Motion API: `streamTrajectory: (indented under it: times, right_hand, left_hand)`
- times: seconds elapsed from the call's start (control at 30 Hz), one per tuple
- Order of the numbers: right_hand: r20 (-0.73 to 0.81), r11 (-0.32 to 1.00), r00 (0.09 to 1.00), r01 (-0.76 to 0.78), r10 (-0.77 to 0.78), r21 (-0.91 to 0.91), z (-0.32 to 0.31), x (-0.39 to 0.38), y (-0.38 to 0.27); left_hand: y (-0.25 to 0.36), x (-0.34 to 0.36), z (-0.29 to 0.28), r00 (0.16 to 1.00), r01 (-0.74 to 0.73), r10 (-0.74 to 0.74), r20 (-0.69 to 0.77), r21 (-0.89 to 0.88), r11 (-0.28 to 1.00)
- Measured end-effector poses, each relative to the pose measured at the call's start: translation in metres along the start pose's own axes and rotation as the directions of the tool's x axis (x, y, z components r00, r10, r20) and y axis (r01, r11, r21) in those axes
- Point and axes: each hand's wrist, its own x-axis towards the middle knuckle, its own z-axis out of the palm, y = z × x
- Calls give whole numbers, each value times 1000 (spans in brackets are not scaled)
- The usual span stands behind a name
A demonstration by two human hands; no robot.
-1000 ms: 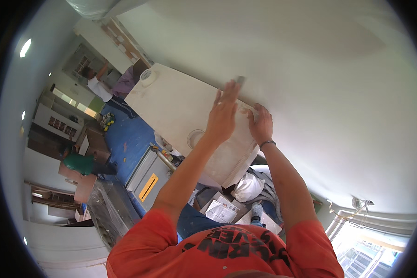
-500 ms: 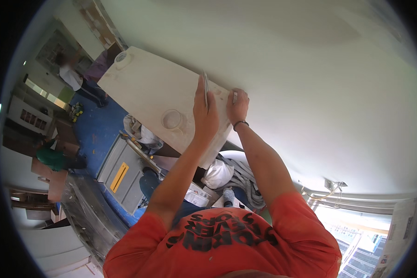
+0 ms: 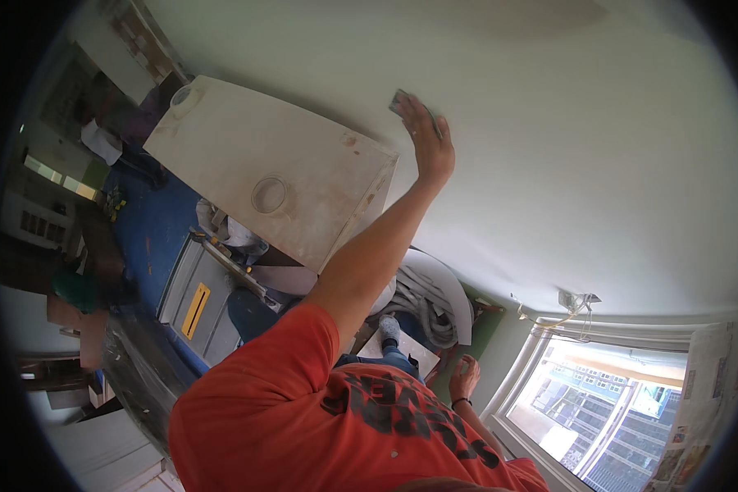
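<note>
My left hand (image 3: 428,148) is raised at the end of its outstretched arm, fingers laid over a thin, flat, grey-green sanding pad (image 3: 399,102). It presses the pad to the pale wall (image 3: 549,164), just past the near end of a long whitish board (image 3: 221,156). Much of the pad is under the fingers. My right hand (image 3: 465,379), with a dark band at its wrist, hangs low beside my body near the window. Its fingers are loosely bent and apart, and nothing shows in them.
Grey flexible hose (image 3: 430,307) lies coiled below the wall. A wall box (image 3: 578,302) with loose wires sits near the window (image 3: 599,402). A grey case (image 3: 190,303) with a yellow strip stands at left. Two people, one in a white top (image 3: 101,141), are farther off.
My left hand has moved up and right from over the board to the wall with the pad. My right hand has left the board's end and dropped beside my body. The view has shifted.
</note>
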Motion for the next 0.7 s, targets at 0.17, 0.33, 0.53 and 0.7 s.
streamTrajectory:
  times: [0.17,0.33,0.53,0.7]
  right_hand:
    - [-55,939,944,-329,325,-99,-32,-93,91]
    - [-12,933,938,-346,346,-99,-4,-75,90]
    - [-34,968,980,-187,195,170,-2,-22,38]
    - [-25,934,958,-271,285,234,-33,-24,26]
  left_hand:
    - [58,102,-7,770,-570,603,-208,198,797]
    - [23,43,-14,963,-267,254,86,219,939]
    - [-101,238,-118,892,-162,92,-442,-124,979]
    - [-100,286,-187,953,-25,-53,-299,-252,967]
